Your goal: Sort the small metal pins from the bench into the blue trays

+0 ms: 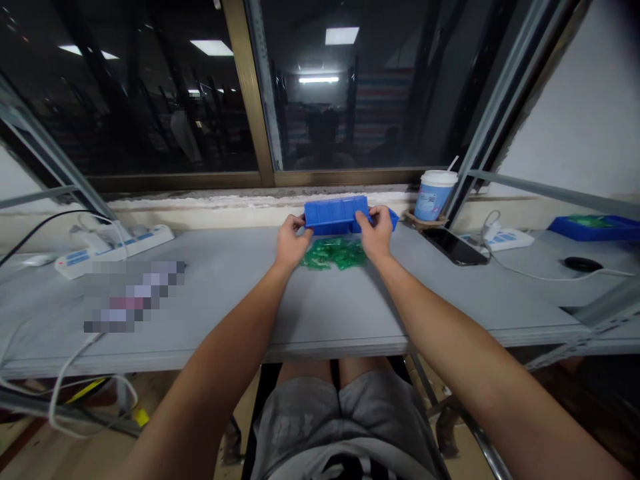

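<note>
A blue plastic bin [334, 213] is tipped on its side near the back of the grey table, between my two hands. My left hand [293, 241] grips its left end, fingers curled around the edge. The right end is held by my right hand [376, 232], thumb on the near wall. Another blue edge [393, 219] sticks out past my right hand; I cannot tell whether it is the same bin. Just in front of the bin, a small pile of green plastic packets [334, 253] lies on the table between my wrists. What the packets contain is not visible.
A lidded blue cup [435, 195] with a straw stands at the back right, behind a black phone [454, 246]. Power strips [115, 250] with cables lie left and right. A blue tray [595, 229] holds green packets at far right. Windows [350, 87] rise behind the table.
</note>
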